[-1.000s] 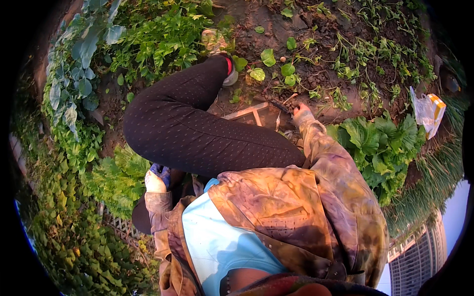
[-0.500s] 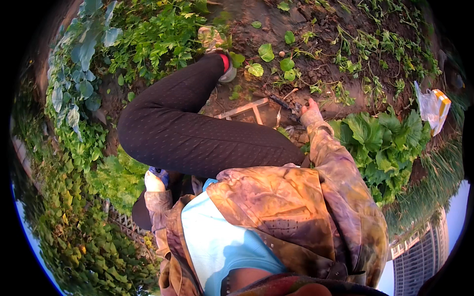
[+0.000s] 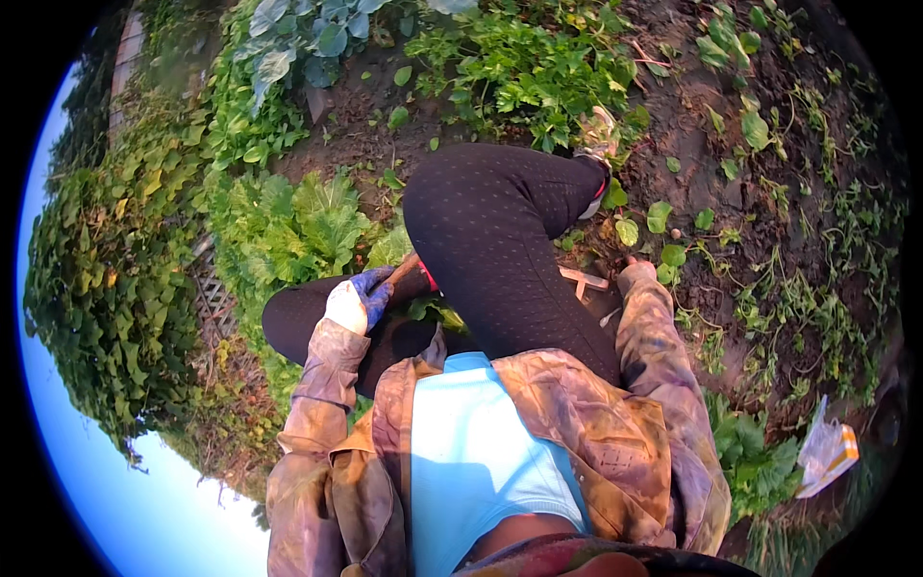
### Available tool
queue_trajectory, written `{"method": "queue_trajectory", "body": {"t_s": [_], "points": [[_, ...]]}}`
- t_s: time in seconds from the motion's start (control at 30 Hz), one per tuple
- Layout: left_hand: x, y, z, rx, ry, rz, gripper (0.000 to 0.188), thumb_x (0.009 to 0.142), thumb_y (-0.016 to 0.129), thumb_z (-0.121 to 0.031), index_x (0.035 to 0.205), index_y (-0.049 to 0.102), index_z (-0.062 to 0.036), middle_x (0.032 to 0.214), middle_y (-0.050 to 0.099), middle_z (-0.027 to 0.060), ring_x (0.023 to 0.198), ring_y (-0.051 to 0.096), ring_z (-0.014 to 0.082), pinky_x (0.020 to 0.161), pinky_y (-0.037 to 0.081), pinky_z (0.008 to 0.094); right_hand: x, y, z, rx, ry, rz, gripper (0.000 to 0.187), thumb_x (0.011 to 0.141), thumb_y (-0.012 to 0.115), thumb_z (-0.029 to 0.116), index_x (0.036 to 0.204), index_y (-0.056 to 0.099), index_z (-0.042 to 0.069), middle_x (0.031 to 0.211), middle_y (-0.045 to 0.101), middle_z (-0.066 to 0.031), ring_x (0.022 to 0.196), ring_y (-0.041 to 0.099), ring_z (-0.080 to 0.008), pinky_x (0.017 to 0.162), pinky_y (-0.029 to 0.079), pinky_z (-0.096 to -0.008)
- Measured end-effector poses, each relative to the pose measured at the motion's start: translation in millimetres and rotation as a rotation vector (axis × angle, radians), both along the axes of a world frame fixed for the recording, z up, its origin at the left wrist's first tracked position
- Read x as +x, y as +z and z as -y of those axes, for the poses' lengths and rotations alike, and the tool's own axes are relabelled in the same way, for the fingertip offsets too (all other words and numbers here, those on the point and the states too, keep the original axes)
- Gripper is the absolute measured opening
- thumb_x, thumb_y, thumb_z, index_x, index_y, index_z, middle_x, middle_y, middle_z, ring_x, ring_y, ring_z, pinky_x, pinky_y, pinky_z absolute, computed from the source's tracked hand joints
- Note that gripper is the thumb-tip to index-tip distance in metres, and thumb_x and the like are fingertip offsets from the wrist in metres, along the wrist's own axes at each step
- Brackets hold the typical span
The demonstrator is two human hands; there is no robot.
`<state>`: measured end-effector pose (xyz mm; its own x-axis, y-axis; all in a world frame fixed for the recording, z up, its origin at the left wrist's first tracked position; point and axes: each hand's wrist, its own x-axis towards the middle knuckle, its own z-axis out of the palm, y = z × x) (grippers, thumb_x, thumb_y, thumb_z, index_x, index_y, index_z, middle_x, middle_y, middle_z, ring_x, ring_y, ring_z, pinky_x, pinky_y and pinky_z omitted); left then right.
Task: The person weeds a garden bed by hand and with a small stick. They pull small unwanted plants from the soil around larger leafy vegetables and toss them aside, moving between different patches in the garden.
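My left hand [image 3: 360, 299], in a blue and white glove, is closed round a brown stick-like handle [image 3: 408, 268] over my bent left leg. The handle's far end goes out of sight behind my raised knee. Low over the soil on the right, my bare right hand [image 3: 637, 273] has its fingers curled in. Whatever they hold, if anything, is too small to make out. Just left of that hand lies a pale wooden frame [image 3: 583, 281] with a crossbar, partly covered by my leg.
Leafy green plants [image 3: 519, 82] grow beyond my foot, with pale lettuce-like leaves [image 3: 303, 226] at left. Trailing vines [image 3: 779, 298] spread over dark soil at right. A clear plastic bag with a yellow and white pack [image 3: 827, 457] lies at lower right. A vine-covered lattice fence [image 3: 213, 288] stands left.
The view has swung, so everything sits further right. My left hand has come out from behind my leg, with the brown handle now showing. The dark clump by my right hand no longer shows.
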<state>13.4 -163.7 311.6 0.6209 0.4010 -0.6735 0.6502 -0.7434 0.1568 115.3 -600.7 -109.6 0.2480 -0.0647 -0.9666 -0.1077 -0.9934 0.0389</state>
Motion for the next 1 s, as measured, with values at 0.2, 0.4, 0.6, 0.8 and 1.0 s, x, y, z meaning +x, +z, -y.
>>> {"method": "queue_trajectory", "body": {"t_s": [0.2, 0.4, 0.6, 0.8, 1.0], "points": [[-28, 48, -8, 0.109, 0.165, 0.068, 0.033, 0.085, 0.061, -0.024, 0.114, 0.063, -0.0076, 0.101, 0.066, 0.0195, 0.094, 0.063, 0.0347, 0.080, 0.050, 0.0386, 17, 34, -50, 0.116, 0.327, -0.119, 0.078, 0.067, 0.070, 0.032, 0.140, 0.042, 0.028, 0.124, 0.061, -0.0054, 0.116, 0.056, -0.0215, 0.094, 0.045, -0.0310], [-39, 58, -33, 0.157, 0.264, 0.140, 0.032, 0.085, 0.061, -0.025, 0.113, 0.064, -0.0095, 0.096, 0.067, 0.0175, 0.089, 0.065, 0.0337, 0.078, 0.051, 0.0383, -18, 15, -17, 0.266, -0.731, 0.463, 0.035, 0.077, 0.070, 0.032, 0.097, 0.063, 0.004, 0.082, 0.065, -0.0089, 0.076, 0.060, -0.0235, 0.072, 0.047, -0.0375], [-53, 79, -90, 0.247, 0.310, 0.208, 0.032, 0.087, 0.059, -0.026, 0.115, 0.063, -0.0107, 0.098, 0.068, 0.0158, 0.089, 0.066, 0.0315, 0.077, 0.052, 0.0375, 20, 69, 17, 0.523, -0.704, 0.748, 0.030, 0.079, 0.072, 0.028, 0.089, 0.058, 0.004, 0.084, 0.060, -0.0073, 0.073, 0.054, -0.0234, 0.075, 0.045, -0.0421], [-44, 88, -145, 0.333, 0.242, 0.086, 0.032, 0.089, 0.057, -0.027, 0.116, 0.063, -0.0118, 0.102, 0.067, 0.0156, 0.093, 0.064, 0.0317, 0.081, 0.050, 0.0375, 108, 192, -8, 0.849, -0.906, 1.151, 0.019, 0.085, 0.068, 0.009, 0.090, 0.051, 0.004, 0.085, 0.054, -0.0020, 0.078, 0.050, -0.0134, 0.071, 0.044, -0.0293], [-69, 50, -200, 0.334, 0.165, 0.132, 0.031, 0.086, 0.059, -0.026, 0.112, 0.064, -0.0116, 0.099, 0.067, 0.0149, 0.090, 0.064, 0.0324, 0.078, 0.050, 0.0411, 202, 254, -43, 1.017, -0.932, 1.347, 0.018, 0.085, 0.067, 0.005, 0.094, 0.051, 0.006, 0.091, 0.055, -0.0026, 0.080, 0.054, -0.0129, 0.070, 0.048, -0.0260]]}}
